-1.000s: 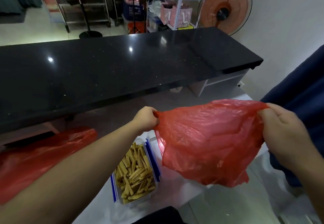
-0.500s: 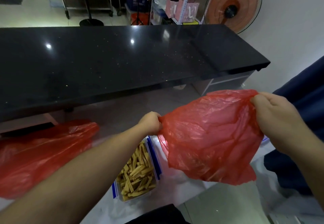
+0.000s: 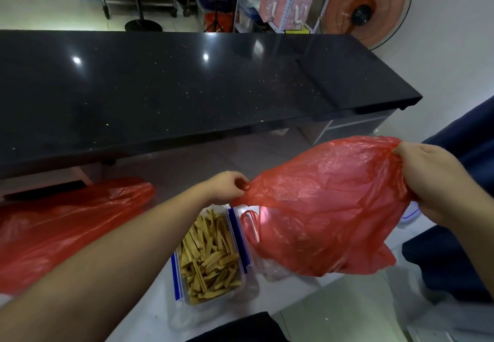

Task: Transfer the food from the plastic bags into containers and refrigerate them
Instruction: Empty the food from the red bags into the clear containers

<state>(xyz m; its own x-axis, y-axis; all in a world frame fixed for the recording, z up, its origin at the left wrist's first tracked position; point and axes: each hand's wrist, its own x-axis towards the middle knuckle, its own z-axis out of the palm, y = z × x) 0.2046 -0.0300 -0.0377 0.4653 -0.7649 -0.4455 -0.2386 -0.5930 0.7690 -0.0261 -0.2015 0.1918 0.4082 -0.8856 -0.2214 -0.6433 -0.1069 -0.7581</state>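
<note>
A red plastic bag [image 3: 326,208] hangs stretched in the air between both hands, above the white table [image 3: 149,320]. My left hand [image 3: 227,186] pinches its left corner. My right hand [image 3: 433,181] grips its right edge. Under the bag's left side sits a clear container [image 3: 208,256] with blue clips, open and filled with yellowish food sticks. The bag hides what lies right of the container. What the bag holds cannot be told.
A second red plastic bag [image 3: 61,224] lies on the table at the left. A long black counter [image 3: 187,90] runs across behind. A dark blue cloth [image 3: 465,176] is at the right edge. An orange fan [image 3: 366,7] and shelves stand farther back.
The bag's right side, held by my right hand, rose, and my left hand dropped a little. Both hands kept their hold on the bag.
</note>
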